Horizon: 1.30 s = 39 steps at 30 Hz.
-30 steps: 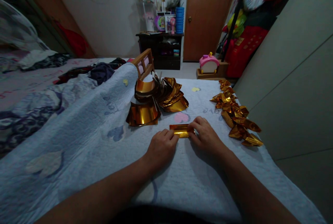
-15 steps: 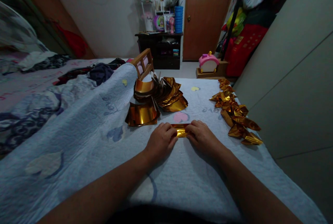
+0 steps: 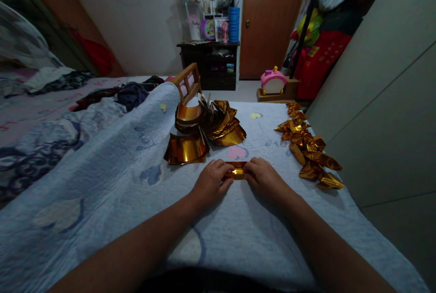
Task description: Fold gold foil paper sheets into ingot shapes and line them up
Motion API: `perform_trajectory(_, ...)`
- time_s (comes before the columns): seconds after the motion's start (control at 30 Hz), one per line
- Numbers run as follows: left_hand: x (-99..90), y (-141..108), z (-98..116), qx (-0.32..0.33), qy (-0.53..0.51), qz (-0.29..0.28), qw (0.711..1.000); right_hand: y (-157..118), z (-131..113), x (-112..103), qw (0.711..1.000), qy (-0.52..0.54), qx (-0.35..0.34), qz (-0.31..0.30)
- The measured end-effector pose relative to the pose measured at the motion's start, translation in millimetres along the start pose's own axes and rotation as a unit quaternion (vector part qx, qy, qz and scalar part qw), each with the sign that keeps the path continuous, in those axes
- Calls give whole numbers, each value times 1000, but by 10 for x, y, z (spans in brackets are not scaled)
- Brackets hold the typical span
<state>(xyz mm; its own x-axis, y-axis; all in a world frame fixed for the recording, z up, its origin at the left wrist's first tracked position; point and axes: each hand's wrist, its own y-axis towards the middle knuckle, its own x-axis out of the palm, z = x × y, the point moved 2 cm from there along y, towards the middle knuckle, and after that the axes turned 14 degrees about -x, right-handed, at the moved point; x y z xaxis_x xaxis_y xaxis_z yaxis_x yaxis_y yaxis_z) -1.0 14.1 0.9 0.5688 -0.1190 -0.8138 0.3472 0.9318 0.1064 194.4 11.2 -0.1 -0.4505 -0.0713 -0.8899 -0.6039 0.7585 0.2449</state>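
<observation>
A small strip of shiny gold foil paper (image 3: 239,173) lies between my hands, low over the blue quilt. My left hand (image 3: 213,179) pinches its left end, and my right hand (image 3: 260,175) grips the right end. The fingers cover both ends, so only the middle shows. Just beyond my left hand sits a fanned stack of gold foil sheets (image 3: 189,148), curled and overlapping. To the right of my right hand, a row of folded gold foil pieces (image 3: 311,150) with pointed ends runs along the quilt's edge.
The light blue quilt (image 3: 146,211) with heart prints covers the surface under my arms. A small wooden rail (image 3: 188,83) stands behind the foil stack. Rumpled clothes (image 3: 132,95) lie at the left. A pale cabinet panel (image 3: 381,116) rises close on the right.
The fingers of my left hand have shifted slightly over the foil paper's left end. My right hand keeps its place, and the stack and folded pieces stay put.
</observation>
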Motion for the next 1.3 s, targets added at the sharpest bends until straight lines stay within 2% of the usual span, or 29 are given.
perform_trajectory(0.23,7,-15,14,68,34,13,997,7,-4,38,1000,-15,8,21)
perform_trajectory(0.43,38,-12,7,72,84,23,994,-17,-54,-30,1000,-7,-23,5)
perform_trajectory(0.67,74,24,-20,87,125,49,987,-4,-57,-45,1000,18,-20,13)
perform_trajectory(0.83,-37,21,18,71,42,61,995,6,-73,-126,994,93,-15,50)
perform_trajectory(1.1,-189,5,49,-5,-127,46,991,-18,-36,-192,969,217,33,112)
perform_trajectory(1.3,-196,38,7,-58,-268,21,961,-13,-68,-209,920,364,72,123)
